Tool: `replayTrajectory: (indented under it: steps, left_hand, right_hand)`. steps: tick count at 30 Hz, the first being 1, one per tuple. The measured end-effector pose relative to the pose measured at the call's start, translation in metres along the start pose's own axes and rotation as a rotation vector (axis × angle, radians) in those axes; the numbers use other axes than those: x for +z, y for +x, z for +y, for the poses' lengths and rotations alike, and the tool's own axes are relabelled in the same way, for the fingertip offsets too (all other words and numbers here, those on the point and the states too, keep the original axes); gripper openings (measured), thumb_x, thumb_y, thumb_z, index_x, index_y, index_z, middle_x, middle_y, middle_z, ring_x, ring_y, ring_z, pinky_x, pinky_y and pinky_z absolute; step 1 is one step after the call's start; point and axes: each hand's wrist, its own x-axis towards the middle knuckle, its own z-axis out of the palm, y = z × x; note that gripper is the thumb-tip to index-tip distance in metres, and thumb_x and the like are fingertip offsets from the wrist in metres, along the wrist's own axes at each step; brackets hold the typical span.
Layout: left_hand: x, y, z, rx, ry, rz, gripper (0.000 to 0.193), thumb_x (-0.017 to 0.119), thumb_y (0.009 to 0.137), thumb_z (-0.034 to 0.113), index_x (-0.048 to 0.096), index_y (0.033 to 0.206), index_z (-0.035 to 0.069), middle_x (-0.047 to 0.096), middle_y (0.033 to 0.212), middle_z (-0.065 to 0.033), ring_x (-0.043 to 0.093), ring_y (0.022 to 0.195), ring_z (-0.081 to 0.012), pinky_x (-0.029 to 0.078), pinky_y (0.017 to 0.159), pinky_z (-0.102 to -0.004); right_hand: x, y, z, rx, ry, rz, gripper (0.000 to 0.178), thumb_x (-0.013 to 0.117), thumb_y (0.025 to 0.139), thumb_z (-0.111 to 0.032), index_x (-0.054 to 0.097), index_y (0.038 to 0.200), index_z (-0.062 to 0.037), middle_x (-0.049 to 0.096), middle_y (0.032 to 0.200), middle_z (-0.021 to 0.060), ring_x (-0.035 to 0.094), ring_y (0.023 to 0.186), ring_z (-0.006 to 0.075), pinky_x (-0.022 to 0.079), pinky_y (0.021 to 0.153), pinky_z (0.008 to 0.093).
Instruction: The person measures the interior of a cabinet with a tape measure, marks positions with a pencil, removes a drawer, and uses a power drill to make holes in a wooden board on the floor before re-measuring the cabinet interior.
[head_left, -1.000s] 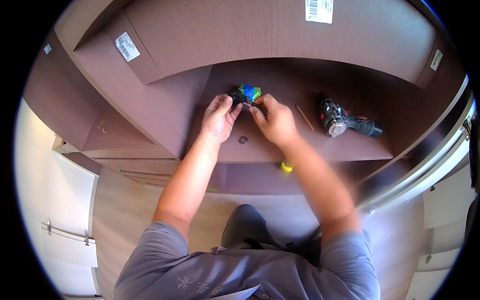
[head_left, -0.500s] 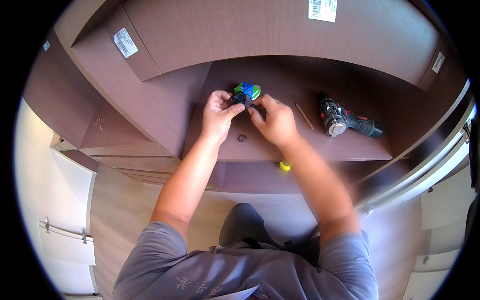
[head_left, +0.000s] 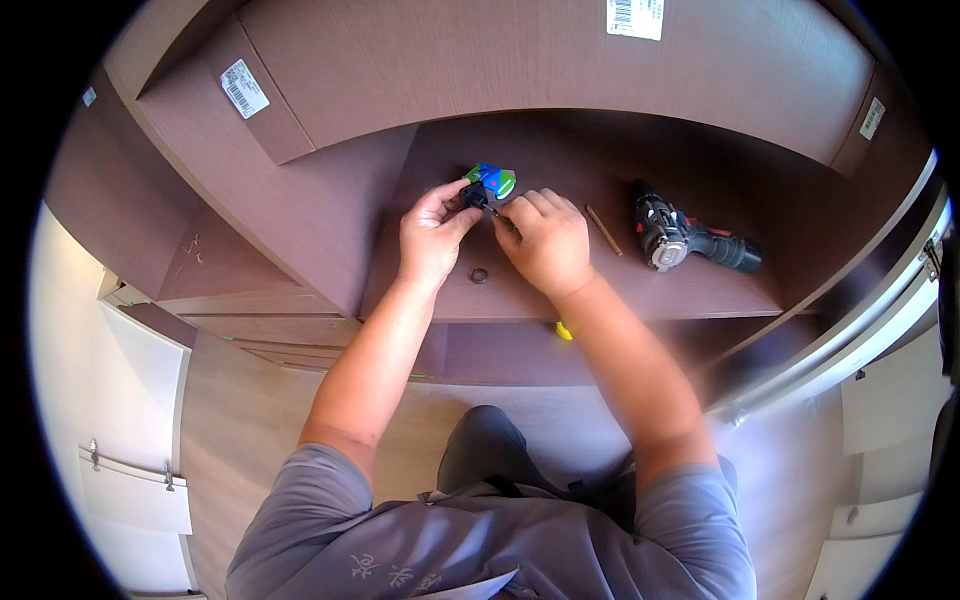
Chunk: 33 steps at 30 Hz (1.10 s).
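My left hand (head_left: 432, 238) is closed around a small black part (head_left: 473, 194), pinched between thumb and fingers above the shelf. Close beside it, my right hand (head_left: 548, 242) has its fingers pressed together at the part's right side. A thin, dark piece shows between the right fingertips and the black part; its kind is too small to make out. Just beyond the hands is a small blue and green packet (head_left: 497, 181). On the shelf below them lies a small dark ring (head_left: 479, 275).
A brown pencil-like stick (head_left: 604, 230) and a black cordless drill (head_left: 668, 238) lie on the brown shelf (head_left: 640, 292), right of my hands. A yellow object (head_left: 564, 331) shows partly under the shelf edge. The cabinet's curved upper panel (head_left: 560, 70) overhangs the back.
My right fingers have turned and curled in more, and the thin piece now shows between them and the black part. The whole view has shifted slightly.
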Motion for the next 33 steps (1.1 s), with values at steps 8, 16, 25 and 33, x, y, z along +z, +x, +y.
replayTrajectory:
  steps: [8,16,25,33]
  left_hand:
    - [-0.001,0.000,-0.010,0.072,0.134,0.007,0.038,0.078,0.088,-0.013,0.074,0.124,0.001,0.070,0.106,-0.0031,0.070,0.097,-0.0116,0.058,0.089,-0.0265]
    - [-0.001,-0.005,-0.001,0.143,-0.118,-0.129,0.031,0.076,0.093,-0.011,0.074,0.121,0.001,0.068,0.121,-0.0068,0.067,0.113,-0.0161,0.055,0.103,-0.0326]
    - [-0.007,-0.001,-0.004,0.086,-0.369,-0.287,0.026,0.074,0.093,-0.010,0.073,0.113,0.006,0.061,0.150,-0.0168,0.061,0.135,-0.0244,0.052,0.114,-0.0390]
    - [-0.001,-0.003,0.002,-0.102,-0.469,-0.255,0.025,0.075,0.100,0.005,0.067,0.123,0.006,0.067,0.139,-0.0105,0.066,0.121,-0.0194,0.056,0.105,-0.0354]
  right_hand:
    - [0.002,-0.003,0.004,-0.055,-0.079,-0.045,0.019,0.084,0.077,-0.014,0.070,0.090,-0.0118,0.070,0.087,0.0059,0.069,0.081,0.0279,0.055,0.072,0.0418]
    - [-0.002,-0.007,0.003,0.335,0.306,-0.157,0.010,0.076,0.094,-0.016,0.070,0.093,-0.0081,0.074,0.081,0.0104,0.070,0.065,0.0282,0.056,0.062,0.0391]
    - [-0.014,0.008,0.012,1.028,1.245,-0.552,0.025,0.061,0.111,-0.024,0.066,0.100,-0.0023,0.072,0.075,0.0093,0.065,0.060,0.0147,0.049,0.055,0.0280]
    - [0.003,-0.006,0.011,0.604,0.603,-0.317,0.019,0.071,0.105,-0.022,0.070,0.106,-0.0033,0.074,0.078,0.0094,0.072,0.066,0.0215,0.056,0.062,0.0341]
